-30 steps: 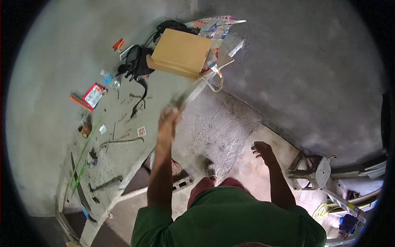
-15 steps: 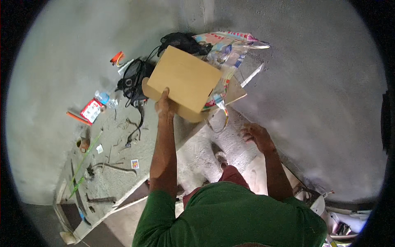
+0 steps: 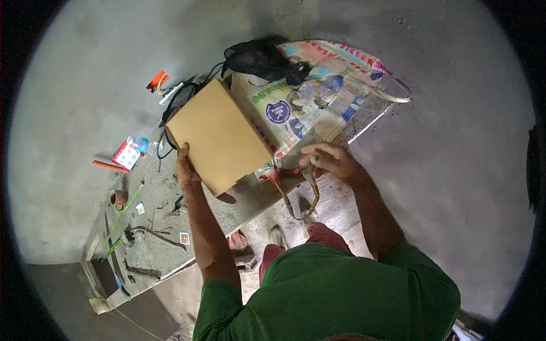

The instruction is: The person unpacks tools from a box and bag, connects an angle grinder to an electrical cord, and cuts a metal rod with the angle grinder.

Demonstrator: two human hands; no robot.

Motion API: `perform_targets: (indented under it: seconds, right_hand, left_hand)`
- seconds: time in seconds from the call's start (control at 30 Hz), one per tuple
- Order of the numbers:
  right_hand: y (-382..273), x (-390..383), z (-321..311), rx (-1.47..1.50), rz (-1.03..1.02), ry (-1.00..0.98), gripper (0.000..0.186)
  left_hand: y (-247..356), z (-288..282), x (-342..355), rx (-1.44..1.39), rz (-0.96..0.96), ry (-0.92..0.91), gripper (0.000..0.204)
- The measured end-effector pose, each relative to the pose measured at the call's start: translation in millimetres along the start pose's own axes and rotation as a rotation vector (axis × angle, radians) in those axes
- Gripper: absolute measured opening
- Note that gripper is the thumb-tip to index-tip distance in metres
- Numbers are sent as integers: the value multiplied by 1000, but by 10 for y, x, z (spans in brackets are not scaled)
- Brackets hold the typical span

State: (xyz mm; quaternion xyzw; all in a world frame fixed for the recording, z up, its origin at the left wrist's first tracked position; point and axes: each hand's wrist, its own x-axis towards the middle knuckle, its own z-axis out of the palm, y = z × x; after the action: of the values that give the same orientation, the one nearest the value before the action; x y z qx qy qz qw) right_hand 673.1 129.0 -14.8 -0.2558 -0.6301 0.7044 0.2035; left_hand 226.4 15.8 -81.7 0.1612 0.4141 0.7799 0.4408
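My left hand [image 3: 187, 165] grips the near left edge of a tan cardboard box [image 3: 216, 131], thumb on top. Beside the box's right end, my right hand [image 3: 321, 159] has fingers apart and partly bent, close to the looped handle [image 3: 314, 193] of a printed plastic bag [image 3: 307, 102]; whether it touches the bag is unclear. The bag lies behind and right of the box, with black mesh fabric [image 3: 256, 59] on top. A black strapped bag [image 3: 176, 105] is partly hidden behind the box.
The concrete ledge [image 3: 165, 256] holds a bottle [image 3: 142, 145], red package [image 3: 122, 156], orange object [image 3: 108, 166], clay pot [image 3: 118, 199], green rod [image 3: 128, 207] and bent metal pieces [image 3: 159, 233]. Grey walls [image 3: 449, 113] rise around it; my feet are below the ledge's edge.
My left hand has taken hold of the box and shifted it left and down, uncovering more of the printed bag. My right hand has risen toward the bag's handle.
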Motion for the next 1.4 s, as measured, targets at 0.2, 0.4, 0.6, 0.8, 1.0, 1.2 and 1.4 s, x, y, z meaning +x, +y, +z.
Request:
perform_targets:
  seconds: [0.2, 0.4, 0.6, 0.8, 1.0, 1.2, 1.4]
  right_hand:
    - [-202, 506, -97, -146, -37, 109, 38]
    - [-398, 990, 203, -110, -44, 85, 39]
    - [-406, 1639, 715, -359, -107, 48, 40]
    - [-355, 2574, 1007, -1046, -392, 103, 40]
    - [-223, 1887, 821, -913, -490, 672, 49]
    - [322, 467, -583, -614, -207, 1270, 49]
    - [1018, 392, -938, 182, 42, 847, 50]
  left_hand:
    - [664, -236, 352, 115, 36, 179, 54]
    - [1432, -1018, 600, 326, 139, 71, 56]
    - [1733, -1048, 434, 486, 84, 135, 53]
    - [1580, -935, 656, 688, 187, 314, 43]
    - [1398, -1364, 700, 971, 240, 287, 59]
    - [1159, -752, 428, 1303, 722, 391, 76]
    - [670, 446, 69, 1579, 894, -428, 63]
